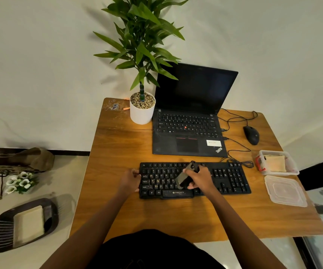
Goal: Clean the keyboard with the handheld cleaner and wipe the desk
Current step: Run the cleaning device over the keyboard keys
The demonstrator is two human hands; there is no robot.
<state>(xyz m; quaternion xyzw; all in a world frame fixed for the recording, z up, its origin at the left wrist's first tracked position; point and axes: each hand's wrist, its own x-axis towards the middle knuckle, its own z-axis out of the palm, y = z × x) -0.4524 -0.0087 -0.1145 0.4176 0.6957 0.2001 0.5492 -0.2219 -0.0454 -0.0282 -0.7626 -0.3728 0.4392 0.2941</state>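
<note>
At the left, the keyboard [224, 179] is steadied on the desk [118, 142] by the left hand [130, 180], fingers curled round its left edge. In the middle, the handheld cleaner [185, 176] is tilted, lower end down at the letter keys, and gripped in the right hand [200, 176], fingers wrapped round its body. Keyboard cleaning is judged to be the step in hand, with wiping not yet begun. Next, a low, steady pass rightward toward the number pad is called for.
</note>
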